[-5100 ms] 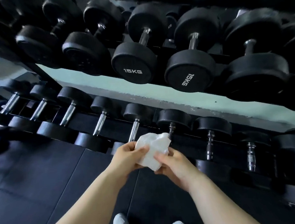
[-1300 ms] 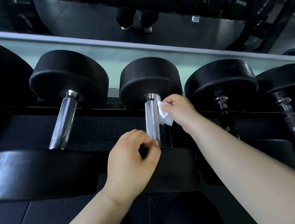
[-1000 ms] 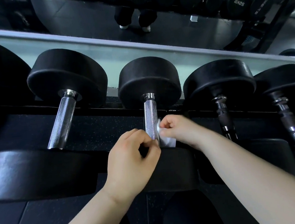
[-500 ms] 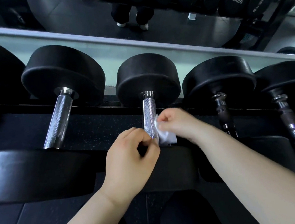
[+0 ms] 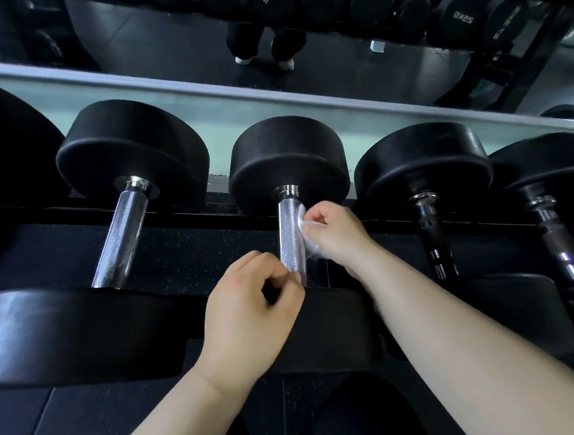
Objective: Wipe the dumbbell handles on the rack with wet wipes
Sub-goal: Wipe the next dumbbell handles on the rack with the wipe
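A black dumbbell lies on the rack in the middle of the head view, its knurled chrome handle (image 5: 289, 234) pointing away from me. My right hand (image 5: 336, 234) pinches a white wet wipe (image 5: 306, 231) and presses it against the right side of that handle, about midway along. My left hand (image 5: 251, 302) has its fingers curled at the near end of the handle, against the front weight (image 5: 338, 323). What its fingertips touch is hidden.
A second dumbbell with a chrome handle (image 5: 122, 237) lies to the left, and two with darker handles (image 5: 431, 237) to the right. A mirror (image 5: 176, 44) behind the rack reflects the upper dumbbells and a person's legs. Dark rubber floor lies below.
My right hand has slid the wipe back up the handle from its near end toward the middle. The left hand has stayed at the near end.
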The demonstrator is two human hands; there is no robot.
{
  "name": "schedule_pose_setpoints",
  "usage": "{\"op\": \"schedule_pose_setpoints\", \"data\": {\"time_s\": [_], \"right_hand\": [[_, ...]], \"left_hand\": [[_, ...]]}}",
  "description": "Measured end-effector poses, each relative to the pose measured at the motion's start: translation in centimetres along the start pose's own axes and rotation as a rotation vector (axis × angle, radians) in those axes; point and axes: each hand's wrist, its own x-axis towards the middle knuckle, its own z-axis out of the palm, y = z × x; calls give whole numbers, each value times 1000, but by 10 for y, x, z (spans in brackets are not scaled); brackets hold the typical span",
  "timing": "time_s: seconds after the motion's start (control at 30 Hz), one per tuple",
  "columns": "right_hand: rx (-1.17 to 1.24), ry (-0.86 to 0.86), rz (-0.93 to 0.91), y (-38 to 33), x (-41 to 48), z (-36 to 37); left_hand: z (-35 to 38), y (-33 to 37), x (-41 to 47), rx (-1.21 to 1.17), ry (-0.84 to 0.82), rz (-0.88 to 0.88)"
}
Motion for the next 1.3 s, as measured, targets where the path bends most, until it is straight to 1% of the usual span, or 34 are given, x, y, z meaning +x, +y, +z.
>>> {"op": "schedule_pose_setpoints", "data": {"time_s": [0.03, 0.07, 0.13, 0.17, 0.2, 0.3, 0.37, 0.47, 0.53, 0.6, 0.63, 0.7, 0.77, 0.8, 0.87, 0.93, 1.0, 1.03, 1.1, 1.17, 1.23, 1.3], "right_hand": [[-7, 21, -8, 0, 0, 1], [-29, -13, -13, 2, -2, 0], [-59, -184, -6, 7, -10, -8], [-22, -250, -2, 10, -14, -12], [60, -260, 10, 13, -18, -14], [339, -104, 50, 17, -34, -21], [390, -81, 11, 13, -44, -24], [470, -155, -68, 3, -53, -27], [500, -187, -94, -2, -56, -26], [493, -179, -96, -5, -59, -23], [485, -157, -85, -5, -59, -21], [499, -58, -40, -5, -59, -17], [547, 74, 11, -5, -60, -13], [540, 126, 10, -5, -61, -11], [430, 175, -28, -5, -64, -9], [296, 177, -65, -4, -68, -7], [166, 185, -94, -1, -71, -5], [121, 190, -94, 2, -72, -4], [103, 196, -70, 6, -74, -3], [109, 201, -54, 7, -75, -3], [87, 189, -48, 6, -74, -3], [79, 177, -39, 6, -74, -3]], "left_hand": [[0, 0, 0, 0, -7, 0], [0, 0, 1, 4, -15, -1], [-1, 1, 0, 5, -18, -5], [-1, 1, 0, -7, -8, -9], [-2, 2, 0, -27, 7, -19], [-5, 5, 0, -126, 23, -91], [-6, 6, 5, -146, -31, -131], [-9, 7, 22, -162, -158, -164], [-13, 13, 35, -254, -271, -201], [-18, 16, 43, -301, -364, -226], [-21, 15, 46, -277, -356, -233], [-28, 9, 56, -158, -237, -244], [-37, 5, 69, 79, -118, -248], [-40, 3, 76, 192, -99, -249], [-41, 0, 87, 336, -167, -266], [-33, -4, 95, 413, -283, -281], [-21, -7, 100, 454, -353, -301], [-14, -10, 102, 398, -371, -333], [-4, -13, 104, 130, -390, -466], [0, -14, 104, -120, -419, -547], [-2, -14, 103, -256, -457, -589], [-6, -14, 100, -315, -482, -614]]}}
